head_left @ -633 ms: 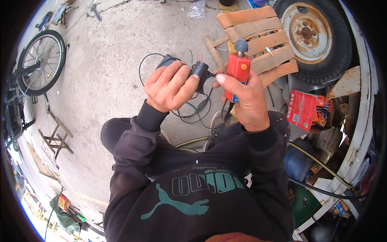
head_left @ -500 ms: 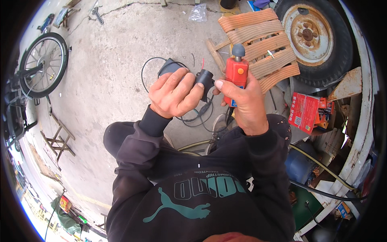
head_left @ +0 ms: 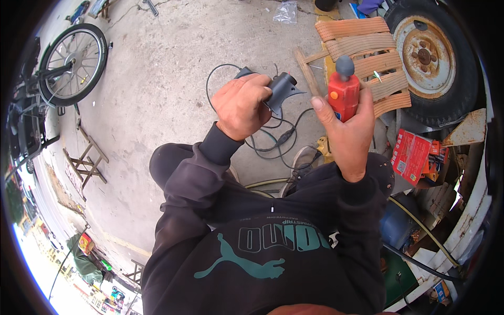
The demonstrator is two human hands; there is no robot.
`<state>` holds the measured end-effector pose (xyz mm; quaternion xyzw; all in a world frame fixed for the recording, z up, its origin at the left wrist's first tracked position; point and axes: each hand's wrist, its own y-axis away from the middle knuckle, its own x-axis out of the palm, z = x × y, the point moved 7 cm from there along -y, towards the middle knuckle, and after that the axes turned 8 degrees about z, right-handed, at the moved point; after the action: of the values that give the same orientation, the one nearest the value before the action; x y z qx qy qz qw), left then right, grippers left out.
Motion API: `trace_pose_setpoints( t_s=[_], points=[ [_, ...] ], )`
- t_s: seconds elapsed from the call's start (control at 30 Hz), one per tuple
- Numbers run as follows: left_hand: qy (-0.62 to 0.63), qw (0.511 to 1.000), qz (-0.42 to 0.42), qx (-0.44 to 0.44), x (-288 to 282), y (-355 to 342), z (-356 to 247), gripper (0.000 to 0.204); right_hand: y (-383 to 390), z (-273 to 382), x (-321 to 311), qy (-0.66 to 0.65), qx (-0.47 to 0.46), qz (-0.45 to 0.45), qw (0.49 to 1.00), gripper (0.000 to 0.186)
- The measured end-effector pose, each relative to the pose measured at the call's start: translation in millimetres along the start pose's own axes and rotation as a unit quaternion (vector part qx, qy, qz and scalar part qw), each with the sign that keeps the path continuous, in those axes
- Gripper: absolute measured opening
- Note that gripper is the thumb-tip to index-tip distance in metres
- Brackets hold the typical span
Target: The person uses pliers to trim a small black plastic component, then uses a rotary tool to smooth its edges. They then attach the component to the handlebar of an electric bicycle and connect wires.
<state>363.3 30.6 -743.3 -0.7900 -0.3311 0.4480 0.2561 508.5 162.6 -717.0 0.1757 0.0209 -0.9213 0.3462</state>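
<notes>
In front of me, my left hand (head_left: 243, 106) is closed around a black plastic part (head_left: 284, 93), a short tube with a flared, curved base. The tube points up and to the right, and the flared edge faces my right hand. My right hand (head_left: 350, 139) grips a red rotary tool (head_left: 343, 95) upright, its fingers wrapped behind the body. The tool has an orange button on its front and a grey rounded tip (head_left: 345, 66) on top. A gap separates the tool from the black part. Behind my left hand, a dark object on the floor is mostly hidden.
Dark cord (head_left: 286, 137) loops over the concrete floor by my shoe (head_left: 303, 160). A slatted wooden seat (head_left: 362, 50) and a rusty-rimmed wheel (head_left: 424, 55) stand at the far right, with a red box (head_left: 411, 156) nearer. A bicycle wheel (head_left: 73, 63) and small wooden stool (head_left: 86, 161) are at left.
My hands have moved apart. The black part has turned, so its flared base now shows, and the red tool has moved off to the right of it. The whole view has shifted slightly.
</notes>
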Motion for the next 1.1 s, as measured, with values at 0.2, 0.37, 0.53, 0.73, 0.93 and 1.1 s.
trace_pose_setpoints(
  t_s=[0.2, 0.37, 0.53, 0.73, 0.93, 1.1],
  points=[
    [0.055, 0.996, -0.065, -0.009, 0.6, 7.2, 11.0, 0.051, 21.8, 13.6, 17.5, 0.092, -0.192, 0.087, 0.973, 0.066],
    [0.048, 0.996, -0.068, -0.016, 1.5, 7.1, 11.6, 0.046, 23.7, 25.7, 27.7, 0.155, -0.245, 0.086, 0.953, 0.067],
    [0.038, 0.996, -0.065, -0.040, 4.0, 9.5, 12.7, 0.043, 24.5, 23.0, 31.1, 0.173, -0.255, 0.067, 0.949, 0.066],
    [0.068, 0.991, -0.071, -0.086, 7.5, 10.5, 13.7, 0.039, 24.1, 22.8, 32.5, 0.153, -0.222, 0.093, 0.958, 0.063],
    [0.082, 0.989, -0.073, -0.104, 7.4, 8.7, 14.4, 0.037, 24.2, 23.7, 32.9, 0.130, -0.222, 0.103, 0.961, 0.062],
    [0.080, 0.989, -0.063, -0.107, 8.4, 9.6, 14.6, 0.037, 23.3, 21.9, 33.9, 0.123, -0.208, 0.109, 0.964, 0.062]
  ],
)
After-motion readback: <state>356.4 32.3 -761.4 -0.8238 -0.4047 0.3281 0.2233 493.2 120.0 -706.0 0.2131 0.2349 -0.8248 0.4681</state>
